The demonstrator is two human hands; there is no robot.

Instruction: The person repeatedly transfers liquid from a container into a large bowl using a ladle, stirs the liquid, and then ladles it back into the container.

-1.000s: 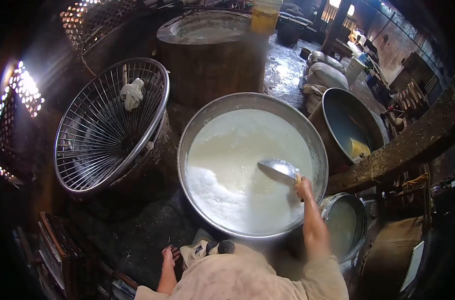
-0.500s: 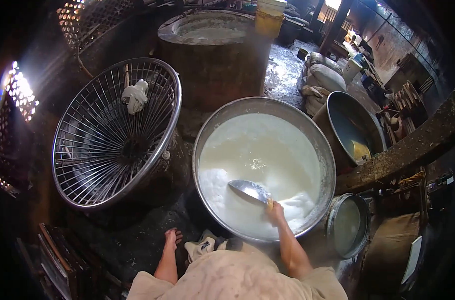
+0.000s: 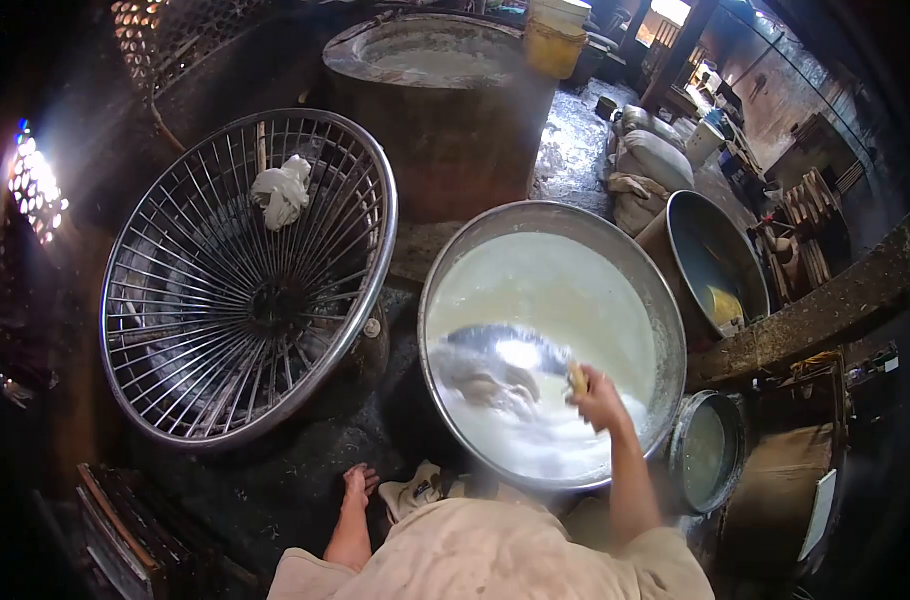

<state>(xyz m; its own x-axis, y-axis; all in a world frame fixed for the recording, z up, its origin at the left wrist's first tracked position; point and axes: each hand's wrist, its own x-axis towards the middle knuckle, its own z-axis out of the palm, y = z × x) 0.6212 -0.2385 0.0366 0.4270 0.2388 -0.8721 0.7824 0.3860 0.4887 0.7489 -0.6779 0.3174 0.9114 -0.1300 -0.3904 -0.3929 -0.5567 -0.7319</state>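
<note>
My right hand (image 3: 599,402) is closed around the short yellowish handle of a wide, shallow metal scoop (image 3: 505,350). The scoop's shiny blade is over the white liquid, its edge smeared by motion, with a dark ripple just below it. A large round metal vat (image 3: 673,345) holds this liquid, and thick white foam lies along its near side. My left hand (image 3: 359,480) hangs low, left of the vat, fingers apart and nothing in them.
A big metal-barred basket (image 3: 105,330) leans at the left, a white cloth (image 3: 281,192) inside. Behind stands a large tub (image 3: 435,140). On the right are a tilted metal pot (image 3: 687,235), a smaller pot (image 3: 740,440), sacks (image 3: 653,160) and a wooden beam (image 3: 775,345).
The scoop has come up from the liquid, and my right hand has risen up and to the right with it. The view has shifted slightly; my left hand stays low.
</note>
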